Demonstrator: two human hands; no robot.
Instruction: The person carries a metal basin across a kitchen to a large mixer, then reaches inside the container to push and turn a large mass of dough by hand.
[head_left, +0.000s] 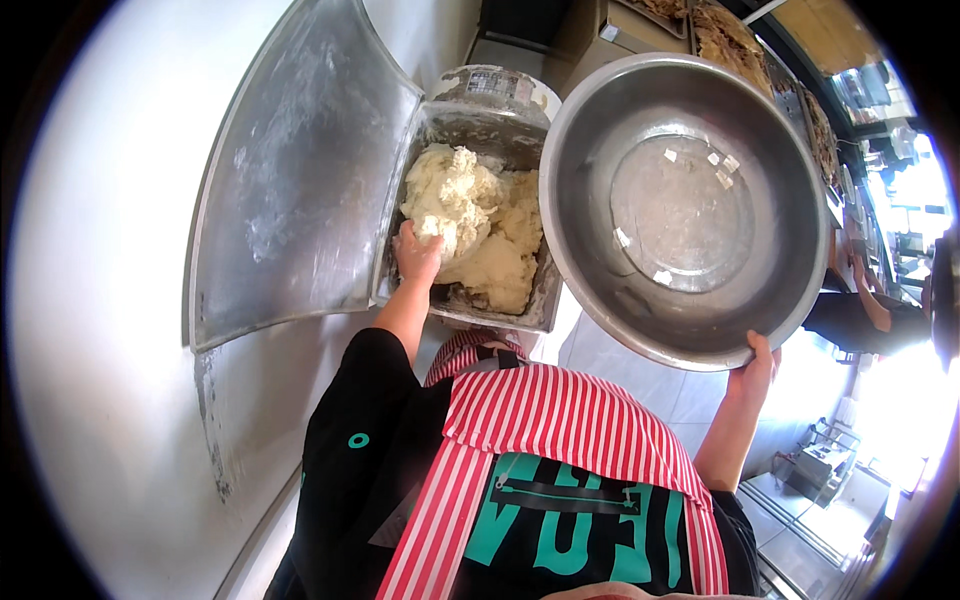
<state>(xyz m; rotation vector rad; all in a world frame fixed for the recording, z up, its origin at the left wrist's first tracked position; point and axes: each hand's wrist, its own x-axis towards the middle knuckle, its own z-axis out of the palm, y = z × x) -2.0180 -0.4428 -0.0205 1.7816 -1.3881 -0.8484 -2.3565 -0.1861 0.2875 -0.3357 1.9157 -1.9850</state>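
Observation:
A big lump of pale, rough dough (455, 195) lies in a metal trough (546, 312) left of centre. My left hand (418, 254) reaches into the trough and grips the near left side of the lump; its fingertips are partly sunk in or hidden by dough. More crumbly dough (505, 265) sits beside and under the lump. To the right, my right hand (755, 365) holds the near right rim of a large steel basin (590, 240). The basin is tilted, its inside facing me, with a few small white scraps on its bottom.
Along the left wall (110, 250) stands the trough's raised metal lid (300, 170), dusted with white. Trays of brown food (735, 45) are at the far right. Another person's arm (872, 300) shows at the right edge, near a machine (825, 465) lower down.

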